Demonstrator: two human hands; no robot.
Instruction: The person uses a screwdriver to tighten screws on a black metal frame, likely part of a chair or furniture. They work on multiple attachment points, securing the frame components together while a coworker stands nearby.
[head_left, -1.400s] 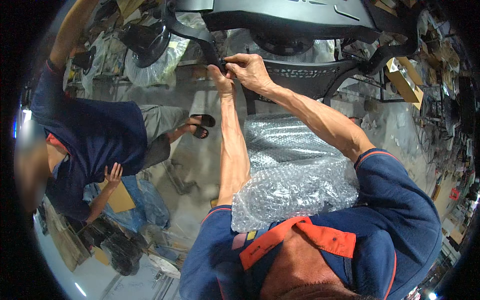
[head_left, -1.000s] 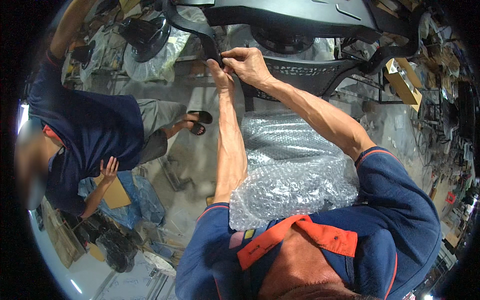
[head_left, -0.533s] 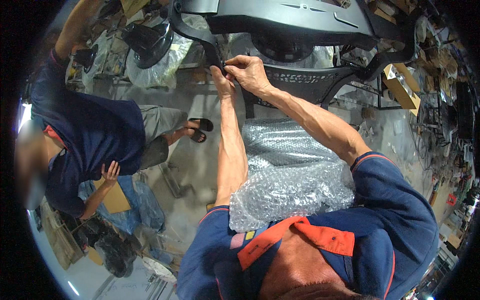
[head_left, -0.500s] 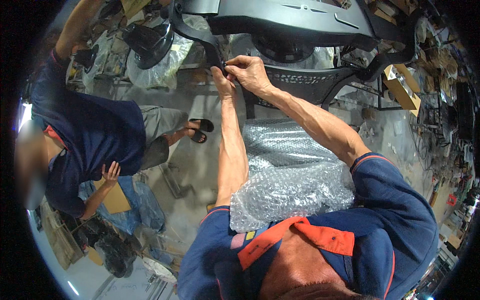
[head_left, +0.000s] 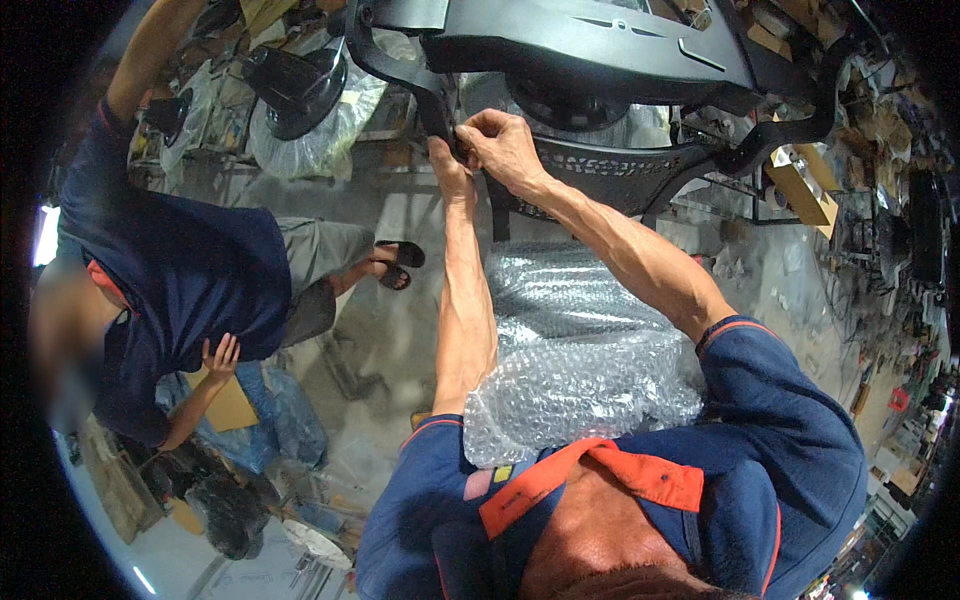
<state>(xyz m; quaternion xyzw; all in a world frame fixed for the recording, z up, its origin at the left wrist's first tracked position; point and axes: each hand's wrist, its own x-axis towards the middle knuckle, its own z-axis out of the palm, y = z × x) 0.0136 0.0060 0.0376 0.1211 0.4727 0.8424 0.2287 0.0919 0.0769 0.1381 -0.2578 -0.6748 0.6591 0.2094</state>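
A large dark grey moulded panel [head_left: 600, 48] spans the top of the view. A black curved bar [head_left: 430, 95] comes down from its left side. At the lower end of that bar my hands meet. My left hand [head_left: 456, 180] is closed round the bar's end, thumb pointing up. My right hand [head_left: 505, 150] comes across from the right, thumb and forefinger pinched close to the left thumb. What the pinch holds is too small and too covered to make out. A black mesh piece [head_left: 610, 165] sits below the panel, just right of my hands.
Bubble wrap [head_left: 590, 390] lies between my forearms, close to my chest. On the left stands a co-worker [head_left: 190, 260] in a dark blue shirt, one arm raised. Black parts in clear plastic [head_left: 300, 90] are at upper left. An open cardboard box [head_left: 800, 190] stands at right.
The hands and bar sit slightly lower and further right in the view. My right fingers have shifted a little against the bar's end; both hands stay together there.
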